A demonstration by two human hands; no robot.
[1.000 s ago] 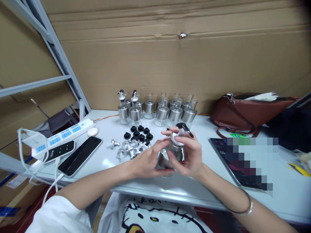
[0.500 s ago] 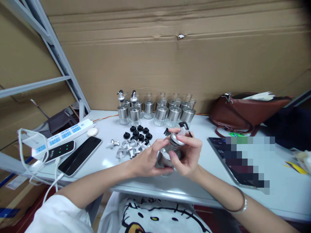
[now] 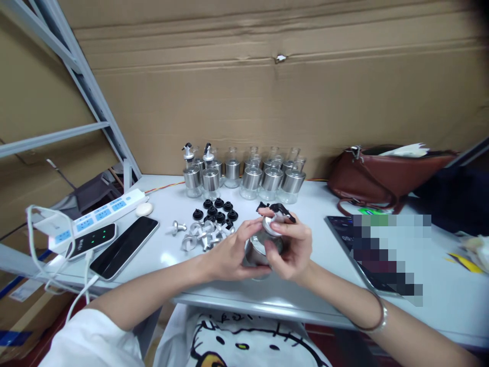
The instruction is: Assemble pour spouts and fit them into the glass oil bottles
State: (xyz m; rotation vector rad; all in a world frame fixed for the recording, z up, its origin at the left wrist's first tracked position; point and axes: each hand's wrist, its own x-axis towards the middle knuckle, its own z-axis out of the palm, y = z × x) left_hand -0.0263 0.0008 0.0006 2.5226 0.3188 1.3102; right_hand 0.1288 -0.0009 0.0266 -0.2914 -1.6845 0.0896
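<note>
A glass bottle with a steel band stands near the table's front edge, tilted a little. My left hand is wrapped round its left side. On the bottle's neck sits a silver pour spout with a black flip tip. The fingers and thumb of my right hand close round this spout. Left of my hands lie loose silver spout parts and a group of black stoppers.
Several steel-banded bottles stand in rows at the back; two carry spouts. A power strip, a Wi-Fi device and a phone lie left. At right are a tablet-like device and a brown bag.
My right hand has turned the spout on the bottle, and its black tip now points differently and sits lower. My left hand keeps its hold on the bottle.
</note>
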